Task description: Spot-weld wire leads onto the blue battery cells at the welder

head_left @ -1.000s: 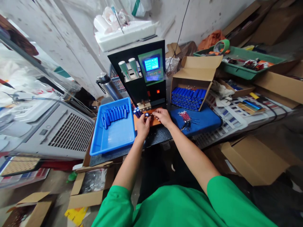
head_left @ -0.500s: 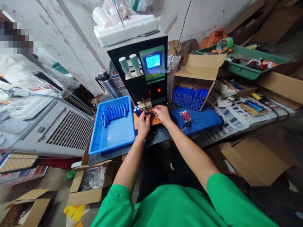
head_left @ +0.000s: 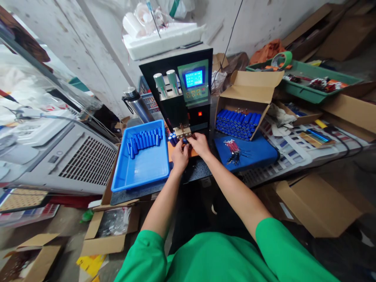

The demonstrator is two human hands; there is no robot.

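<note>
In front of the black spot welder (head_left: pixel 175 109), both hands meet just below its electrode pins (head_left: pixel 181 128). My left hand (head_left: pixel 180 156) is closed around a blue battery cell (head_left: pixel 185 141), mostly hidden by the fingers. My right hand (head_left: pixel 201 145) comes in from the right, thumb and fingers pinched at the cell's end; what it pinches is too small to make out. Several blue cells (head_left: pixel 172 138) stand just left of the pins, by an orange board (head_left: pixel 172 149). To the left, a blue tray (head_left: pixel 141 172) holds a row of cells (head_left: pixel 144 140).
An open cardboard box (head_left: pixel 251 91) of stacked blue cells stands right of the welder. Red and black wire leads (head_left: pixel 232 152) lie on a blue mat (head_left: pixel 258 152). A steel flask (head_left: pixel 140 107) is behind the tray. At the back right sits a green tray (head_left: pixel 311 92).
The whole view has shifted slightly, so the bench appears a little further right. My right hand sits slightly nearer the left one, under the pins; the left keeps its hold on the cell.
</note>
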